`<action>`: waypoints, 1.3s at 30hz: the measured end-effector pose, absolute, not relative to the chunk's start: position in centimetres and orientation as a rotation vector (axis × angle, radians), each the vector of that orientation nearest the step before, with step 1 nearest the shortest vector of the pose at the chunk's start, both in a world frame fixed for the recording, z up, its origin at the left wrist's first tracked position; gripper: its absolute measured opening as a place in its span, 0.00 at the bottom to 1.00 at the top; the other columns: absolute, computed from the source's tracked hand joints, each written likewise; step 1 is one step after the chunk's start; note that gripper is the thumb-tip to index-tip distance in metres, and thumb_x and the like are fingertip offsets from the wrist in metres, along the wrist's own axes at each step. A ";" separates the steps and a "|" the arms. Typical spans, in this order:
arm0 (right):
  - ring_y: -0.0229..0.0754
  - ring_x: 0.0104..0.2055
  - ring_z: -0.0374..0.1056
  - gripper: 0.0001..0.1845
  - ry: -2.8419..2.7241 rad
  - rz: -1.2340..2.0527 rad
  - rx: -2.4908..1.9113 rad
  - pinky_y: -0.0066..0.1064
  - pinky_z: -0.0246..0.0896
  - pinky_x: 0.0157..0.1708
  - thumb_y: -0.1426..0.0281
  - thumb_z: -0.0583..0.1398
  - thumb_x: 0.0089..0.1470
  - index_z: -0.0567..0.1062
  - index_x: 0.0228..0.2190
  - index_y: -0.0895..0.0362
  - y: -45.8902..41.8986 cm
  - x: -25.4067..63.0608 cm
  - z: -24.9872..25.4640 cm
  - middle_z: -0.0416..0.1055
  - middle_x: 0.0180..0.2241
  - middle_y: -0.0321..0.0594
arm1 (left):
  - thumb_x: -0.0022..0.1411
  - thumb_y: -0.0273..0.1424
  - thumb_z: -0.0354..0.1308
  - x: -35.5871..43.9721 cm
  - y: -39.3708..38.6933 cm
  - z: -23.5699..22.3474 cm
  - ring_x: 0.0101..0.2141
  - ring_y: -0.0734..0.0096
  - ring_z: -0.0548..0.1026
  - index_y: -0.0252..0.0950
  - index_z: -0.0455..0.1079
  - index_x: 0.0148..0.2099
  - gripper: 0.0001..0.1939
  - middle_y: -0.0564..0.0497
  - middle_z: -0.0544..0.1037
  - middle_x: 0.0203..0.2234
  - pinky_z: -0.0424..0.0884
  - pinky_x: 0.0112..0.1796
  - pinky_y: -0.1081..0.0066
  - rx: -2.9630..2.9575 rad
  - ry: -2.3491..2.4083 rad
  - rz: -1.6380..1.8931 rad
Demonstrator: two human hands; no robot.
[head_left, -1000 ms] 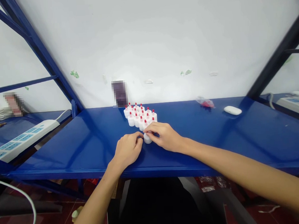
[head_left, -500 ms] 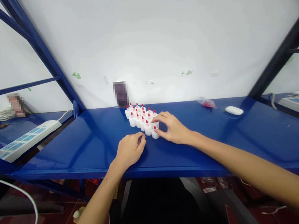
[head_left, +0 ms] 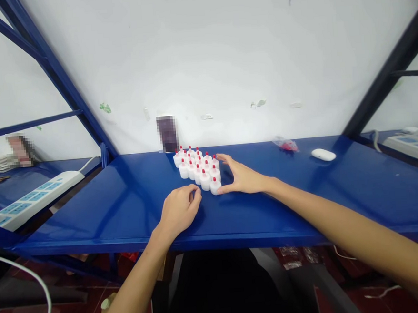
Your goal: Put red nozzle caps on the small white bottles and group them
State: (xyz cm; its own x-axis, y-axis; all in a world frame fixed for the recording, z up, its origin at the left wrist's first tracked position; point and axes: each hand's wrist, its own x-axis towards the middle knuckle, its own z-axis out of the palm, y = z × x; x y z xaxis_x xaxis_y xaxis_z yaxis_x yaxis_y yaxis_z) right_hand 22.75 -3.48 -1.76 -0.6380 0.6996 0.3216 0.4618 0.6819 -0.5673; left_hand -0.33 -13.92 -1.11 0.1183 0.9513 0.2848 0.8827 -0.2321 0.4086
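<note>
Several small white bottles with red caps [head_left: 197, 166] stand in tight rows on the blue shelf [head_left: 305, 197], close to the white wall. My right hand [head_left: 241, 175] lies open on the shelf with fingers spread, its thumb touching the nearest bottle [head_left: 215, 185] at the right end of the front row. My left hand [head_left: 180, 209] rests on the shelf just in front and left of the bottles, fingers curled loosely inward; nothing shows in it.
A white mouse-like object [head_left: 323, 154] and a small clear bag with red pieces [head_left: 285, 144] lie at the back right. A white power strip [head_left: 29, 197] sits on the neighbouring shelf at left. Blue and black frame struts slant up on both sides.
My right hand carried the bottle from between both hands to the front row, set it down and opened beside it. My left hand stayed in place.
</note>
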 end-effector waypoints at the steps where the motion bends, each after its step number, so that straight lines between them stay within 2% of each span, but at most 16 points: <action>1: 0.62 0.68 0.50 0.65 -2.373 0.622 -0.889 0.57 0.51 0.62 0.47 0.70 0.40 0.43 0.68 0.53 -3.3 22.6 -2.0 0.47 0.68 0.58 | 0.68 0.38 0.46 -0.6 -13.5 -0.9 0.31 0.66 0.75 0.39 0.75 0.39 0.17 0.51 0.79 0.30 0.64 0.34 0.70 2.222 1.844 0.820; 3: 0.63 0.71 0.42 0.71 -2.387 0.645 -0.876 0.58 0.43 0.65 0.47 0.70 0.39 0.35 0.69 0.53 -2.9 22.2 -2.3 0.38 0.71 0.58 | 0.68 0.39 0.46 -1.7 -12.0 -0.2 0.36 0.65 0.75 0.38 0.76 0.40 0.19 0.49 0.80 0.35 0.67 0.39 0.69 2.161 1.824 1.014; 5: 0.63 0.71 0.38 0.73 -2.402 0.656 -0.886 0.59 0.39 0.66 0.47 0.70 0.38 0.33 0.70 0.53 -2.4 21.7 -2.4 0.35 0.71 0.57 | 0.66 0.39 0.46 -3.4 -9.8 1.3 0.39 0.63 0.75 0.36 0.77 0.42 0.19 0.48 0.80 0.38 0.68 0.42 0.68 2.091 1.813 1.233; 8: 0.63 0.71 0.41 0.73 -2.432 0.692 -0.940 0.58 0.40 0.66 0.45 0.69 0.38 0.34 0.70 0.54 -1.9 20.8 -2.2 0.38 0.71 0.58 | 0.64 0.38 0.46 -6.2 -6.0 3.9 0.37 0.65 0.75 0.34 0.77 0.42 0.21 0.48 0.79 0.35 0.69 0.41 0.70 2.007 1.748 1.441; 12: 0.62 0.70 0.47 0.71 -2.450 0.728 -0.963 0.55 0.44 0.66 0.44 0.68 0.38 0.37 0.69 0.57 -1.0 19.8 -1.8 0.45 0.69 0.58 | 0.62 0.37 0.46 -8.0 -1.3 6.1 0.35 0.68 0.74 0.33 0.77 0.35 0.20 0.49 0.77 0.29 0.69 0.38 0.72 2.036 1.667 1.594; 16: 0.62 0.68 0.50 0.70 -2.443 0.716 -0.863 0.56 0.47 0.65 0.44 0.69 0.37 0.40 0.69 0.54 0.2 18.5 -1.7 0.49 0.68 0.56 | 0.62 0.38 0.44 -8.1 2.5 5.1 0.37 0.67 0.74 0.31 0.76 0.36 0.21 0.47 0.78 0.32 0.70 0.40 0.72 2.014 1.603 1.578; 20: 0.63 0.68 0.50 0.66 -2.431 0.698 -0.848 0.60 0.45 0.64 0.44 0.69 0.38 0.46 0.68 0.54 1.0 17.6 -2.0 0.51 0.68 0.56 | 0.65 0.39 0.42 -8.4 3.6 3.0 0.43 0.65 0.74 0.31 0.75 0.39 0.23 0.44 0.78 0.40 0.69 0.47 0.69 2.096 1.544 1.437; 24: 0.62 0.68 0.51 0.65 -2.408 0.671 -0.844 0.59 0.45 0.64 0.45 0.69 0.39 0.44 0.68 0.50 0.8 17.5 -2.3 0.51 0.68 0.54 | 0.68 0.41 0.42 -9.1 2.6 1.2 0.47 0.63 0.73 0.34 0.74 0.42 0.22 0.45 0.77 0.43 0.67 0.52 0.66 2.265 1.444 1.316; 30: 0.57 0.69 0.48 0.66 -2.283 0.782 -0.812 0.51 0.46 0.65 0.51 0.71 0.39 0.43 0.69 0.53 -0.1 18.3 -2.1 0.48 0.69 0.55 | 0.69 0.38 0.41 -9.1 1.1 -0.3 0.48 0.61 0.72 0.36 0.74 0.43 0.20 0.45 0.75 0.44 0.65 0.52 0.62 2.272 1.545 1.472; 32: 0.53 0.68 0.50 0.60 -2.151 0.909 -0.833 0.48 0.48 0.64 0.53 0.69 0.45 0.44 0.68 0.52 0.1 18.7 -2.2 0.51 0.67 0.54 | 0.68 0.37 0.43 -8.6 0.0 -0.3 0.49 0.58 0.71 0.37 0.74 0.45 0.19 0.44 0.74 0.45 0.63 0.52 0.57 2.412 1.522 1.488; 34: 0.49 0.64 0.59 0.45 -1.958 0.965 -0.853 0.45 0.56 0.59 0.56 0.64 0.53 0.52 0.65 0.52 0.3 19.2 -2.4 0.62 0.62 0.51 | 0.66 0.37 0.46 -7.8 -1.4 0.0 0.50 0.54 0.70 0.37 0.73 0.49 0.18 0.42 0.73 0.47 0.60 0.52 0.54 2.662 1.346 1.428; 36: 0.46 0.51 0.69 0.25 -1.788 0.859 -0.893 0.41 0.63 0.50 0.60 0.58 0.59 0.65 0.55 0.54 0.4 19.8 -2.4 0.73 0.48 0.45 | 0.62 0.37 0.52 -6.7 -2.8 0.4 0.51 0.51 0.69 0.38 0.71 0.52 0.19 0.40 0.72 0.49 0.60 0.52 0.52 2.886 1.112 1.316; 37: 0.44 0.41 0.71 0.16 -1.747 0.747 -0.919 0.39 0.64 0.45 0.62 0.57 0.59 0.70 0.47 0.55 0.4 20.1 -2.3 0.75 0.38 0.41 | 0.60 0.38 0.54 -6.1 -3.4 0.5 0.51 0.50 0.69 0.38 0.70 0.53 0.20 0.40 0.72 0.50 0.60 0.51 0.52 2.962 1.012 1.264; 39: 0.39 0.26 0.65 0.06 -1.779 0.452 -0.950 0.38 0.61 0.39 0.66 0.57 0.58 0.72 0.33 0.55 0.0 20.4 -1.9 0.68 0.22 0.32 | 0.57 0.39 0.58 -5.1 -4.2 0.7 0.51 0.49 0.69 0.39 0.69 0.55 0.24 0.39 0.72 0.50 0.60 0.51 0.51 3.058 0.875 1.172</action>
State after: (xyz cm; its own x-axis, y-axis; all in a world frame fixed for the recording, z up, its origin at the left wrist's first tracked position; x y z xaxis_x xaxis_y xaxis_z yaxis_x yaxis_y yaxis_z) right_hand 20.39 -0.01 -1.88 -0.1641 0.7763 0.6086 0.3920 0.6175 -0.6820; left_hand -5.05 -4.16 0.73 0.6333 0.3735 0.6778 0.5433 -0.8383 -0.0456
